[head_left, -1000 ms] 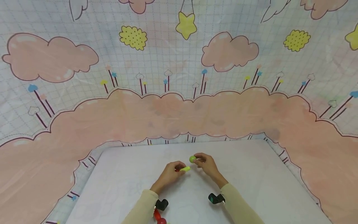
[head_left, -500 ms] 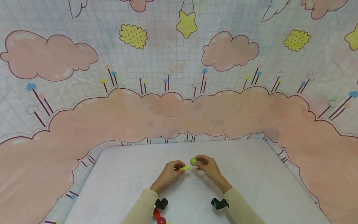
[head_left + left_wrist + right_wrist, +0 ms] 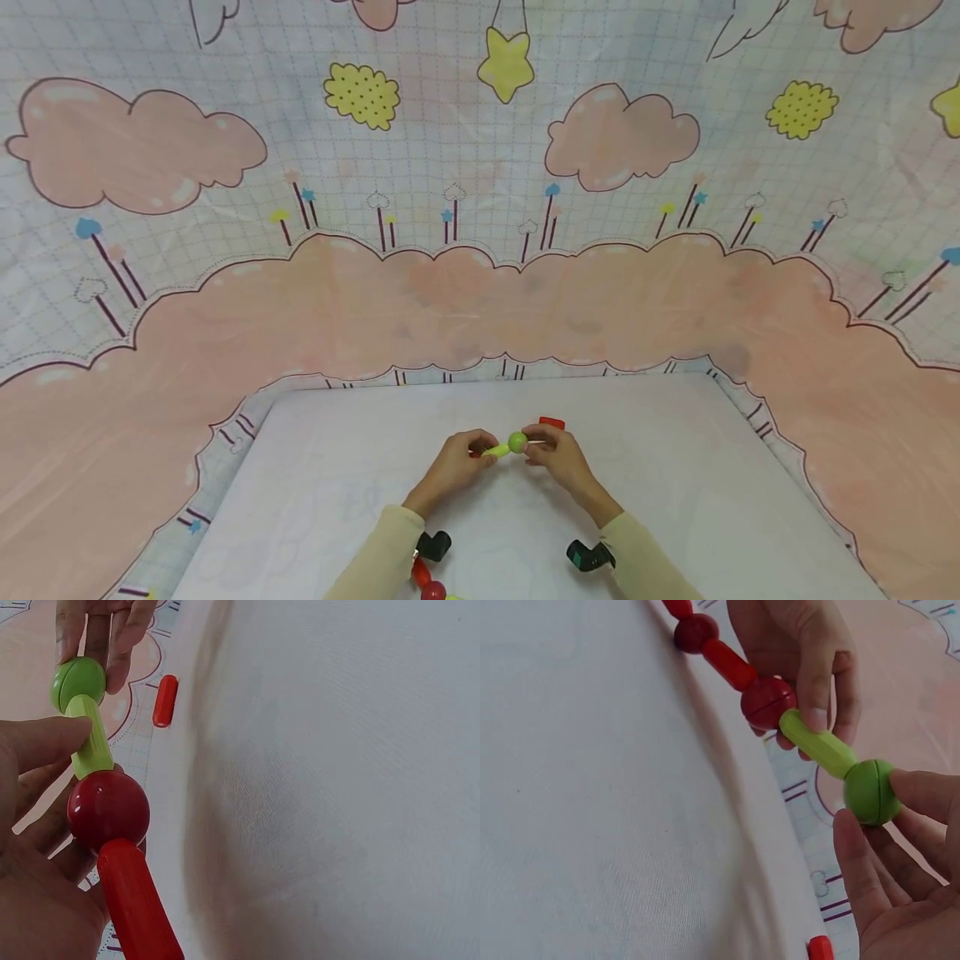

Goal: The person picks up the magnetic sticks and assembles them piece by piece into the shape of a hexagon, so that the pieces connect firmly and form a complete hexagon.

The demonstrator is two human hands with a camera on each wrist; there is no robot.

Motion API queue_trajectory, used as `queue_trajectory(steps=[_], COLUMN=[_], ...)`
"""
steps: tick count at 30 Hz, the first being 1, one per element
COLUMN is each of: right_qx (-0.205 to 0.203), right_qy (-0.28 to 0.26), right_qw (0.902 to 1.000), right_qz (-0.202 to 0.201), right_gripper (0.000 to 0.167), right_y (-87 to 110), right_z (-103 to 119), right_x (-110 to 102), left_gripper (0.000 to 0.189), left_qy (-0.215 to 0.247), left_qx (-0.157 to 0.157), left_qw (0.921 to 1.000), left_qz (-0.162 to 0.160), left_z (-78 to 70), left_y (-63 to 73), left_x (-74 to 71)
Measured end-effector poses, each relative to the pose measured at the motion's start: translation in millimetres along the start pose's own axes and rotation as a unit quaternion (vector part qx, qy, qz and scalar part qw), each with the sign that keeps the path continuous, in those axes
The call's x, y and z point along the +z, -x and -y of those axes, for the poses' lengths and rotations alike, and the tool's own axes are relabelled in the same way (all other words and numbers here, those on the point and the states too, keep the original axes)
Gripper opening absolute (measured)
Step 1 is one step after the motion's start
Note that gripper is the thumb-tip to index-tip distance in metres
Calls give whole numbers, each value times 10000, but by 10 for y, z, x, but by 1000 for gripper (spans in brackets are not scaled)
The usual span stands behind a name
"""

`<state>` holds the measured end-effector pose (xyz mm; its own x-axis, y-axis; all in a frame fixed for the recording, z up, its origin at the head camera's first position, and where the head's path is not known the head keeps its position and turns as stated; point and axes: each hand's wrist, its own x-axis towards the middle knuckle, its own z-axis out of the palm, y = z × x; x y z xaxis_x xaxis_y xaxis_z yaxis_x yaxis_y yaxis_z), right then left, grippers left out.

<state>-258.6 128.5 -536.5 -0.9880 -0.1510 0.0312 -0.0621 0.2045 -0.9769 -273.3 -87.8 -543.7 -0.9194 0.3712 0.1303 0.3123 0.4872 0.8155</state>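
In the right wrist view, a green ball (image 3: 871,793) meets the end of a yellow-green ribbed rod (image 3: 819,742). That rod joins a red ball (image 3: 768,703), followed by a red rod (image 3: 730,666) and a darker red ball (image 3: 696,634) in one chain. My left hand (image 3: 455,464) pinches the yellow-green rod, its thumb on top and fingers beneath by the red ball. My right hand (image 3: 558,457) pinches the green ball from its far side with thumb and fingertips. The two hands are close together above the white table (image 3: 675,483).
A loose red rod (image 3: 166,701) lies on the table just beyond my right hand. More red pieces (image 3: 432,591) sit at the lower edge of the head view, beside the left sleeve. A cloud-patterned cloth (image 3: 480,308) hangs behind the table.
My right hand has come down toward me, bringing the green ball from apart to the tip of the yellow-green rod. The loose red rod now shows beyond it. My left hand has stayed nearly still.
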Motion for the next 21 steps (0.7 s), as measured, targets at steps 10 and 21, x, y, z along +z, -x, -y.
queue_trajectory(steps=[10,21], right_qx=[-343,-198], right_qy=[952,1848], right_qw=[9942,9779], right_qz=[-375,-961], right_gripper=[25,20], right_y=[-90,-215], right_z=[-114,-214], right_x=[-153,-385], left_gripper=[16,16], left_qy=[-5,-8], left_qx=[0,2], left_qw=[10000,10000], left_qz=[-19,13], left_z=[16,20], left_y=[2,4], left_x=[5,21])
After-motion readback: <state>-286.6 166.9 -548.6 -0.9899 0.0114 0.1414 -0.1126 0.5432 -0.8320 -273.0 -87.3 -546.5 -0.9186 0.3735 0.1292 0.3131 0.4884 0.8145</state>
